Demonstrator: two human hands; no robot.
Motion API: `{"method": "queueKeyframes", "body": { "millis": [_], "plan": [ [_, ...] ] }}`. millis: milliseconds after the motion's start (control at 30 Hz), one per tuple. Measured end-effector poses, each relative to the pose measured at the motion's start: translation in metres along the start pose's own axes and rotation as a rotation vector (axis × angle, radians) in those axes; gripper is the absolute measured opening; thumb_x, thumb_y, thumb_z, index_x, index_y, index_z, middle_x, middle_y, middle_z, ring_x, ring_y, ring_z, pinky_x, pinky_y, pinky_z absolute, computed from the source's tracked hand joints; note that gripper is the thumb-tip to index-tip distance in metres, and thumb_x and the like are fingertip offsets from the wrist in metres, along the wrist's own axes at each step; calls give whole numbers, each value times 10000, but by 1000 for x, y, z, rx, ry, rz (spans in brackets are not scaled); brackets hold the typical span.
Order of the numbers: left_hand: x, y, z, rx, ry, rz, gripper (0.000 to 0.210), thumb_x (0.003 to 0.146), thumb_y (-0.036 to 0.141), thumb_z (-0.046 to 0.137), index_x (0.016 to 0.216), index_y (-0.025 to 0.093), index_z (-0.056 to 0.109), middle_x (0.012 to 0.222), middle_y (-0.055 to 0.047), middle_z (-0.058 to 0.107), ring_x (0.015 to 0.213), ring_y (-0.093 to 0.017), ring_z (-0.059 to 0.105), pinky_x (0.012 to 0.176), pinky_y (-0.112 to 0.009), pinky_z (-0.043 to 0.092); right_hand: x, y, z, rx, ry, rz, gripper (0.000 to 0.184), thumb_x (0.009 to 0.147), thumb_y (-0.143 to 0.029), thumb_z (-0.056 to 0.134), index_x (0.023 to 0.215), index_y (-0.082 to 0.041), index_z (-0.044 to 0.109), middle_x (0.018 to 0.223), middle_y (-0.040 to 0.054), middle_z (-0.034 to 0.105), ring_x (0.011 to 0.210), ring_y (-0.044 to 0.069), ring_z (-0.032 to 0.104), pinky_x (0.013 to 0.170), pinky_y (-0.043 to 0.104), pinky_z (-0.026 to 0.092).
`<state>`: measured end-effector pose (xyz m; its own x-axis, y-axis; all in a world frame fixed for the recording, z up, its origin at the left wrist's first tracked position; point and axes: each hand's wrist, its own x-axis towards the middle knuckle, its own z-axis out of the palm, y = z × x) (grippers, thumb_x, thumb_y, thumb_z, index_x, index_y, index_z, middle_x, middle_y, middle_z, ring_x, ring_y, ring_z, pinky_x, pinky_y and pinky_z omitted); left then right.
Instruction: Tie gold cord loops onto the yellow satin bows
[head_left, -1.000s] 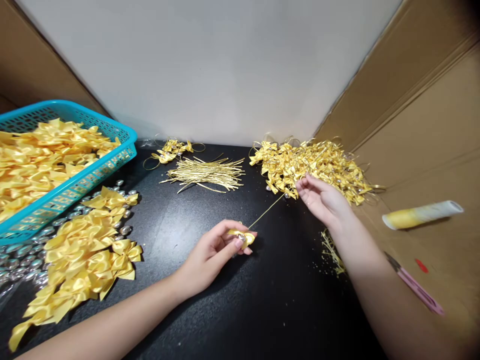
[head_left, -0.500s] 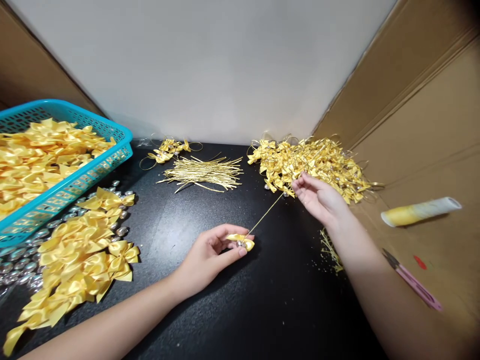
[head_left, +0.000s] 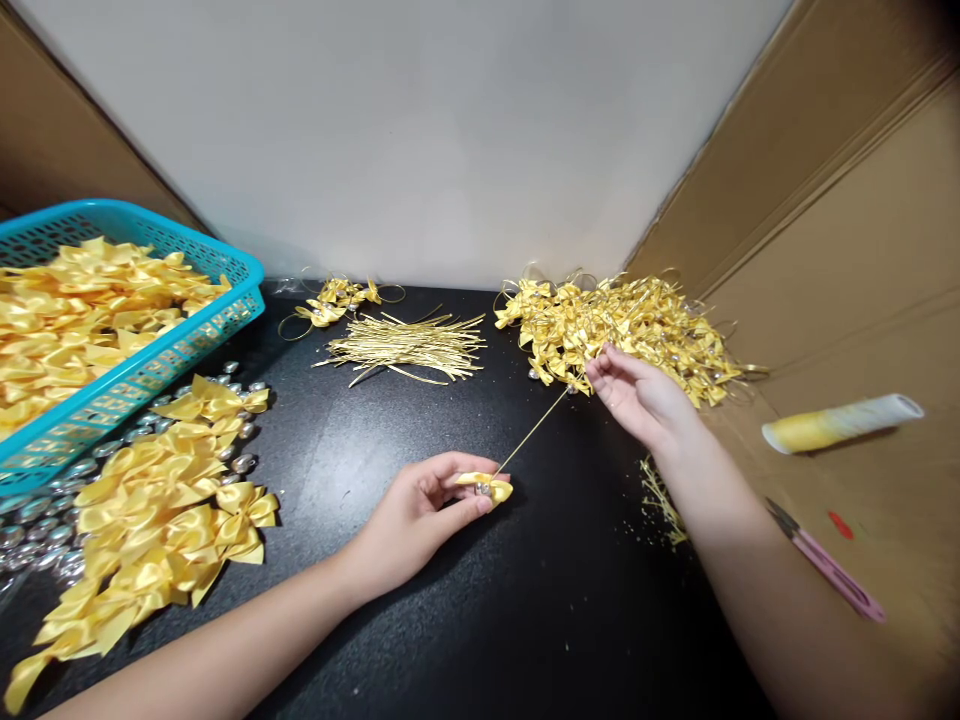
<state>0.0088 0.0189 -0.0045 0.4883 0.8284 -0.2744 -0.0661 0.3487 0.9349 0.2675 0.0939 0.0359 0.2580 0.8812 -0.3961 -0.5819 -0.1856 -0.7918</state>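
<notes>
Between the thumb and fingers of my left hand (head_left: 424, 515) is a yellow ribbon bow (head_left: 500, 491) with a small silver bell or bead at its middle. A thin gold cord (head_left: 534, 432) runs taut from the bow up and right. My right hand (head_left: 637, 395) pinches the cord's far end, in front of a heap of finished-looking bows with cord loops (head_left: 660, 320). Straight gold cords (head_left: 409, 345) lie bundled beyond my left hand. Loose yellow bows (head_left: 157, 510) are piled at the left, beside silver beads (head_left: 45, 525).
A blue plastic basket (head_left: 251, 280) full of yellow bows stands at the left. Several looped bows (head_left: 341, 298) lie at the back. To the right are pink-handled snips (head_left: 829, 570), a yellow-and-white roll (head_left: 840, 423) and cord scraps (head_left: 662, 505). Cardboard (head_left: 862, 250) borders the right side.
Almost nothing differs. The bow and my left fingertips have shifted very slightly right and down; the cord stays stretched between both hands.
</notes>
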Motion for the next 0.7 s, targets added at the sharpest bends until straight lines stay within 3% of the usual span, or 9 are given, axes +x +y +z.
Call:
{"method": "queueKeyframes", "body": {
  "millis": [167, 367, 700],
  "plan": [
    [-2, 2, -1, 50, -2, 16, 290, 746, 265, 757, 1004, 164, 671, 976, -47, 759, 884, -163, 691, 833, -268, 522, 6, 2, -8, -17, -47, -21, 142, 839, -65, 625, 760, -170, 569, 621, -20, 607, 578, 82, 639, 631, 160, 616],
    [0, 6, -4, 108, 33, 36, 244, 883, 366, 602, 985, 175, 716, 934, -37, 763, 846, -135, 673, 818, -230, 504, 11, 5, -13, -34, -81, -35, 120, 833, -89, 637, 781, -177, 575, 624, -18, 615, 592, 100, 650, 638, 196, 630],
    [3, 1, -2, -66, -21, -7, 178, 807, 288, 721, 938, 170, 698, 884, -19, 769, 787, -107, 689, 770, -196, 516, 10, 6, -13, -32, -82, -36, 124, 821, -83, 642, 790, -183, 575, 619, -20, 607, 588, 104, 648, 628, 204, 632]
  ]
}}
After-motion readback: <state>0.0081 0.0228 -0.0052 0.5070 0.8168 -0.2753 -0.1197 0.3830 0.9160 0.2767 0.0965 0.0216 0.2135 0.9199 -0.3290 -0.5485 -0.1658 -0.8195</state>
